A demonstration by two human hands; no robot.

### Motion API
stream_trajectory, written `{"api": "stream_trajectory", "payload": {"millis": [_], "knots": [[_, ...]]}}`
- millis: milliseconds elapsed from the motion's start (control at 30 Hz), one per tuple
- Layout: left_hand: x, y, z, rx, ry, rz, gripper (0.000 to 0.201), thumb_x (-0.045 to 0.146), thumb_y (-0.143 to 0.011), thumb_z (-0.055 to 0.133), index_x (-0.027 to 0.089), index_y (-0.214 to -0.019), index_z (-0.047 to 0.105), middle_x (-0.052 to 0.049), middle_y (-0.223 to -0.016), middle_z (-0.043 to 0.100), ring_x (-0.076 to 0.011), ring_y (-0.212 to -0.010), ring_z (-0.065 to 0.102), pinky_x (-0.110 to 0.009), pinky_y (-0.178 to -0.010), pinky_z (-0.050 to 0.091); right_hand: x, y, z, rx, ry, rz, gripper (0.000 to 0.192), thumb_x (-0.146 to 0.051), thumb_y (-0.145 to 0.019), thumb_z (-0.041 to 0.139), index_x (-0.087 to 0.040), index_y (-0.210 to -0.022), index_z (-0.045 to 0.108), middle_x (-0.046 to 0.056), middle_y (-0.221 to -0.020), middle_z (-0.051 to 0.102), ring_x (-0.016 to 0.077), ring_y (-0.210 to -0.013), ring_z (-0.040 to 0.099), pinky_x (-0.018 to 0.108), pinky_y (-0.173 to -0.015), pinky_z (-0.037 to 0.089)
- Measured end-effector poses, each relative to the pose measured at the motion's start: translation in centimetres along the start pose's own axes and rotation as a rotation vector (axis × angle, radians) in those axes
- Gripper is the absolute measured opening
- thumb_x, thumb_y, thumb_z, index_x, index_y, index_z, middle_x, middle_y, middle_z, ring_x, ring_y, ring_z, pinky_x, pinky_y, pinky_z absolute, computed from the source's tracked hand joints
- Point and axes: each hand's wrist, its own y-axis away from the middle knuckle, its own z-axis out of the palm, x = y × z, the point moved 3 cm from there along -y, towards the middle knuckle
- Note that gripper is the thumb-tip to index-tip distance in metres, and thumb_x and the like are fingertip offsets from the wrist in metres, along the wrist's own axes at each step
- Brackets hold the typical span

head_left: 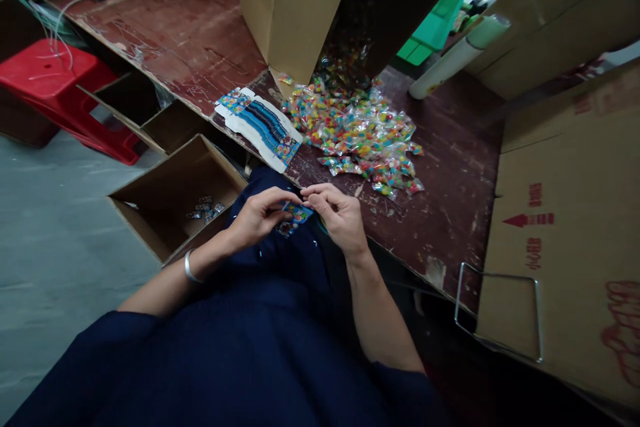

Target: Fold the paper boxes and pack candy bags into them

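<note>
I see two bare hands meeting over a dark blue lap, just below the near edge of the worktop [450,147]. The left hand [257,217] and the right hand [340,213] both pinch a small blue printed card [297,215] between fingertips — each hand closed on one end of it. The card's long axis runs roughly left to right between the hands, tilted slightly up toward the right; its printed face points up at the camera.

Beyond the card, on the worktop, lies a pile of little clear packets [360,133] with bright pieces inside, and left of that pile a stack of flat printed cards [260,125].

Left of the card, lower down, an open cardboard box [170,200] holds a few finished pieces.

My judgement — the grip is fingertip only, so the card could slip onto the lap or floor, or crease if pinched unevenly.
</note>
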Motion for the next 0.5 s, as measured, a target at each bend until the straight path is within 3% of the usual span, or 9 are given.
{"api": "stream_trajectory", "payload": {"millis": [67, 133, 333, 400, 467, 500], "knots": [[0.6, -0.1, -0.5, -0.075, -0.097, 0.094, 0.017, 0.022, -0.095, 0.068, 0.020, -0.109, 0.077, -0.009, -0.106, 0.074, -0.0187, -0.096, 0.071, -0.030, -0.088, 0.058, 0.5, -0.4, -0.3, -0.086, -0.083, 0.079, 0.024, -0.044, -0.089, 0.077, -0.023, -0.100, 0.079, 0.004, -0.096, 0.077, 0.0185, -0.086, 0.071, 0.031, -0.075, 0.058], [1.1, -0.2, -0.9, -0.143, -0.137, 0.153, 0.017, 0.024, -0.096, 0.068, 0.022, -0.110, 0.078, -0.009, -0.108, 0.075, -0.0182, -0.096, 0.071, -0.030, -0.088, 0.057, 0.7, -0.8, -0.5, -0.187, -0.151, 0.131, 0.036, -0.045, -0.085, 0.081, -0.024, -0.113, 0.077, 0.003, -0.093, 0.077, 0.0170, -0.081, 0.071, 0.029, -0.070, 0.057], [1.9, -0.2, -0.7, -0.282, -0.056, 0.137, 0.021, 0.029, -0.099, 0.066, 0.024, -0.115, 0.078, -0.009, -0.109, 0.074, -0.0182, -0.095, 0.072, -0.027, -0.085, 0.057, 0.0, -1.2, -0.2, -0.366, -0.115, 0.087, 0.026, -0.047, -0.087, 0.079, -0.022, -0.088, 0.079, 0.001, -0.083, 0.073, 0.0150, -0.073, 0.065, 0.026, -0.062, 0.051], [1.8, -0.1, -1.0, -0.306, -0.070, 0.106, 0.022, 0.029, -0.099, 0.065, 0.023, -0.115, 0.078, -0.010, -0.109, 0.073, -0.0185, -0.096, 0.072, -0.028, -0.086, 0.057, 0.3, -1.2, 0.1, -0.317, -0.114, 0.105, 0.029, -0.049, -0.088, 0.077, -0.021, -0.083, 0.075, 0.000, -0.075, 0.069, 0.0141, -0.066, 0.062, 0.026, -0.059, 0.050], [1.3, 0.1, -2.2, -0.313, -0.139, 0.064, 0.022, 0.026, -0.097, 0.065, 0.024, -0.115, 0.078, -0.009, -0.108, 0.074, -0.0180, -0.094, 0.072, -0.028, -0.085, 0.057, 1.0, -1.3, 0.1, -0.171, -0.096, 0.116, 0.031, -0.051, -0.091, 0.073, -0.022, -0.084, 0.071, -0.001, -0.073, 0.067, 0.0144, -0.065, 0.062, 0.026, -0.059, 0.052], [0.9, 0.2, -3.4, -0.262, -0.170, 0.037, 0.021, 0.024, -0.095, 0.066, 0.024, -0.112, 0.079, -0.007, -0.104, 0.074, -0.0176, -0.091, 0.071, -0.028, -0.083, 0.057, 1.4, -1.4, 0.0, -0.076, -0.058, 0.107, 0.030, -0.051, -0.093, 0.070, -0.022, -0.087, 0.070, 0.000, -0.075, 0.068, 0.0149, -0.066, 0.064, 0.027, -0.061, 0.054]]}}
